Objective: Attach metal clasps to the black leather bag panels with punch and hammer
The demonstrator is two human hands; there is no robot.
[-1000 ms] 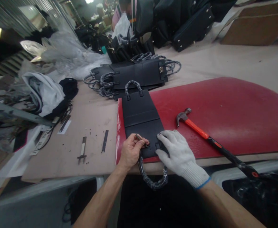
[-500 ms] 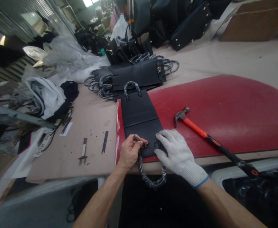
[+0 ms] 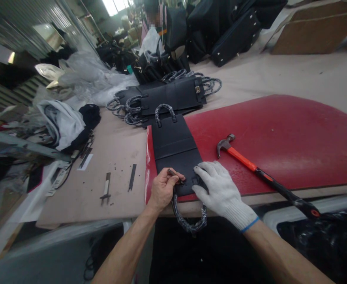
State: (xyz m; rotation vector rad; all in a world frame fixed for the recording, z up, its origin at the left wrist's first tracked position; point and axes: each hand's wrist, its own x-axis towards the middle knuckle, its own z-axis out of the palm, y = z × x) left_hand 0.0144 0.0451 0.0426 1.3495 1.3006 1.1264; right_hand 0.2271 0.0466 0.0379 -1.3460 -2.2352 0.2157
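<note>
A flat black bag panel [image 3: 175, 148] with wrapped handles at both ends lies on the red mat [image 3: 280, 138]. My bare left hand [image 3: 163, 189] is closed in a pinch on a small metal punch tool [image 3: 173, 173], its tip against the panel's near edge. My right hand [image 3: 220, 189], in a white knit glove, lies flat with its fingers spread on the panel beside the tool. The near handle [image 3: 188, 221] hangs over the table's front edge below both hands.
An orange-and-black claw hammer [image 3: 259, 171] lies on the mat to my right. Two small metal tools [image 3: 118, 183] rest on the cardboard sheet to the left. A stack of similar black panels [image 3: 173, 94] sits behind. Cloth and plastic clutter the far left; a person stands at the back.
Both hands stay on the panel's near edge almost unmoved. The view has drifted slightly.
</note>
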